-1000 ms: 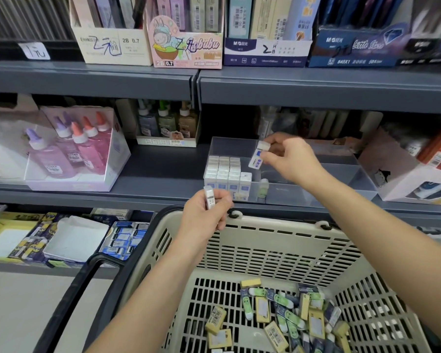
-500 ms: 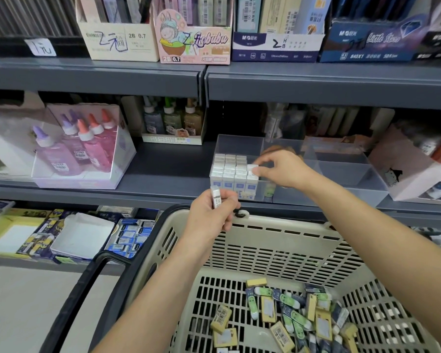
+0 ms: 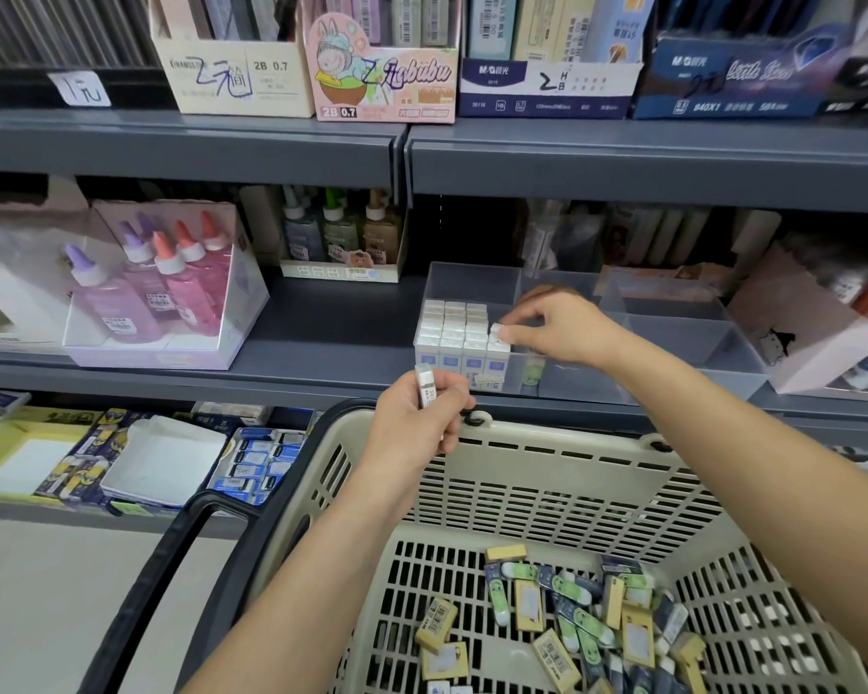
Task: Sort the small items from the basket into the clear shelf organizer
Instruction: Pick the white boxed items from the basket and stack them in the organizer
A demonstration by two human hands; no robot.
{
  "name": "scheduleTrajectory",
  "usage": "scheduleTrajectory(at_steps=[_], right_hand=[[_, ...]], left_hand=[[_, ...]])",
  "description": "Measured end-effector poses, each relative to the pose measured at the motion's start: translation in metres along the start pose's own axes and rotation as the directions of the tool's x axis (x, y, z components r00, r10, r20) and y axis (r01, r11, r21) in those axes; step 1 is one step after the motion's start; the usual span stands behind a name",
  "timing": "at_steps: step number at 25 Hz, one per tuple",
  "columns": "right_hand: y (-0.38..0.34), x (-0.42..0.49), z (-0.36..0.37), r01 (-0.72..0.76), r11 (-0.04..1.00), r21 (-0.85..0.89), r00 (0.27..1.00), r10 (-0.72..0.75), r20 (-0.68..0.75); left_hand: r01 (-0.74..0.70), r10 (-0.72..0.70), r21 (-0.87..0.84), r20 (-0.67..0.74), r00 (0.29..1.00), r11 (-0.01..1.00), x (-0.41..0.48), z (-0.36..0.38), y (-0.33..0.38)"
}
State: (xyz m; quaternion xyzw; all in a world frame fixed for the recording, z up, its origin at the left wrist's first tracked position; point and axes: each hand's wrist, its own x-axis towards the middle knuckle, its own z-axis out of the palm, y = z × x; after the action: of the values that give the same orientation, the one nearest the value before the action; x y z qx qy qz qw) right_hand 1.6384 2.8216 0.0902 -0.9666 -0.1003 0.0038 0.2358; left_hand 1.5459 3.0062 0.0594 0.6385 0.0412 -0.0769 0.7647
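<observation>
Right grip (image 3: 567, 328) pinches a white eraser (image 3: 497, 332) at the right edge of the packed white rows (image 3: 453, 329), which fill the left end of the clear organizer (image 3: 722, 379) on the grey shelf (image 3: 332, 333). Left grip (image 3: 417, 423) is curled round a second eraser (image 3: 426, 388), held upright above the basket (image 3: 547, 473) rim. One green item (image 3: 532, 375) stands just beside the rows. Basket floor holds loose yellow, green and dark packets (image 3: 572, 618). Box of pink bottles (image 3: 161, 293) stands well left on the same shelf.
</observation>
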Motion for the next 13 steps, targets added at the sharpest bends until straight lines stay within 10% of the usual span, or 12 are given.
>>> scheduleTrajectory(at_steps=[13], right_hand=[[-0.0074,0.007,0.0003,-0.01,0.983,-0.183,0.995,0.028,0.097]], left_hand=[[0.013,-0.013,-0.03,0.008,1.0,0.999,-0.0012,-0.0013,0.0024]])
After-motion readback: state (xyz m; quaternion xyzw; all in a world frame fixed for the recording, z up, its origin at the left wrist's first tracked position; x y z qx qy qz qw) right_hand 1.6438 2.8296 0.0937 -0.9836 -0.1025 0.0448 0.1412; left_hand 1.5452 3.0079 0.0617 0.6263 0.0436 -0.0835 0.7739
